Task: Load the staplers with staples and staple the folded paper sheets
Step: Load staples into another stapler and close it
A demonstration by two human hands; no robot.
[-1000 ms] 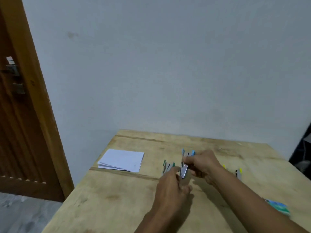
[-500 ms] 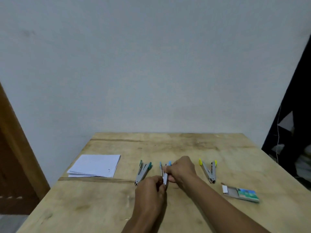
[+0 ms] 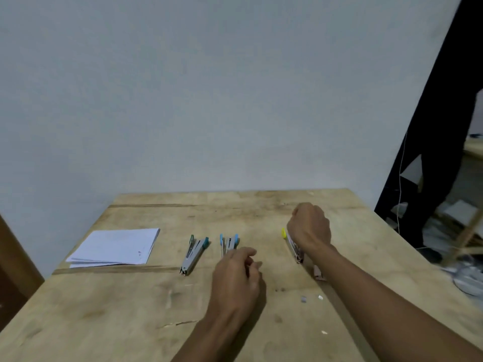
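Observation:
Three open staplers lie in a row on the wooden table [image 3: 130,322]: a green-tipped stapler [image 3: 194,253], a blue-tipped stapler [image 3: 229,242] and a yellow-tipped stapler [image 3: 294,248]. My right hand [image 3: 309,228] is curled over the far half of the yellow-tipped stapler and grips it; one yellow tip shows to the left of my knuckles. My left hand [image 3: 235,278] hovers with loosely curled fingers over the near end of the blue-tipped stapler, hiding that end. A stack of folded white paper sheets [image 3: 115,246] lies at the left.
A corner of the staple box [image 3: 317,273] peeks out beside my right forearm, with small scraps [image 3: 303,299] on the wood nearby. The wall stands just behind the table. Clutter, a cord and a wooden frame [image 3: 467,236] sit past the right edge.
Both hands held the blue-tipped stapler before; it now lies on the table. My right hand has moved right onto the yellow-tipped stapler, and my forearm now covers the staple box.

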